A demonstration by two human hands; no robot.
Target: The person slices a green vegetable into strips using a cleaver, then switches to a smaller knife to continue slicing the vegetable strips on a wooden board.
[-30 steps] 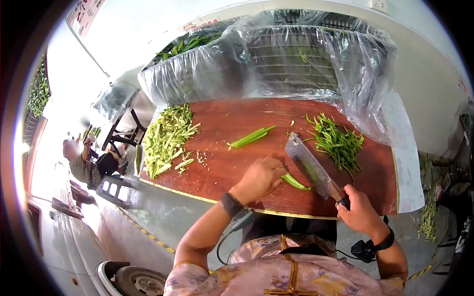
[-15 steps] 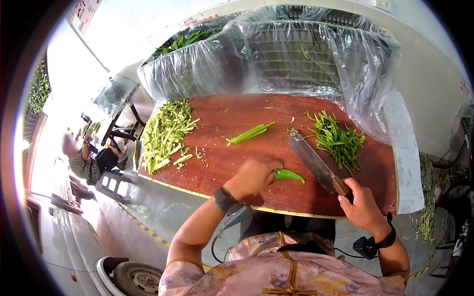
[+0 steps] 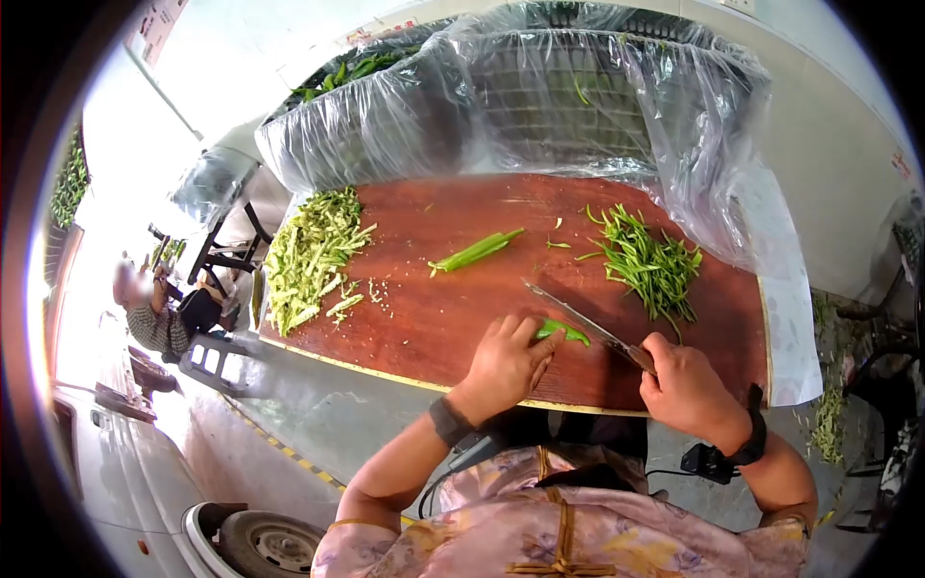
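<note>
Currently, head view only. Left hand (image 3: 506,361) rests on the long red-brown wooden worktop (image 3: 434,318). Its fingers (image 3: 525,332) are curled narrow and pin a short glossy green pepper (image 3: 564,332) near the front edge. Only the pepper's right end shows past them. Right hand (image 3: 686,385) has its fingers wrapped tight round the handle of a grey steel cleaver (image 3: 578,316). The blade is seen almost edge-on and touches the pepper's exposed end.

Elsewhere on the worktop:
- heap of pale green shreds (image 3: 308,255) at the left end
- long whole green pods (image 3: 477,250) mid-board
- heap of dark green strips (image 3: 647,262) to the right, near the blade

Clear plastic-lined wire crate (image 3: 578,106) stands behind. Another seated person (image 3: 145,308) is far left, well apart.

Judgement: step in hand is slicing the pinned pepper. Any further cut calls for a firm hold and fingertips tucked back, as the edge runs just beside them.
</note>
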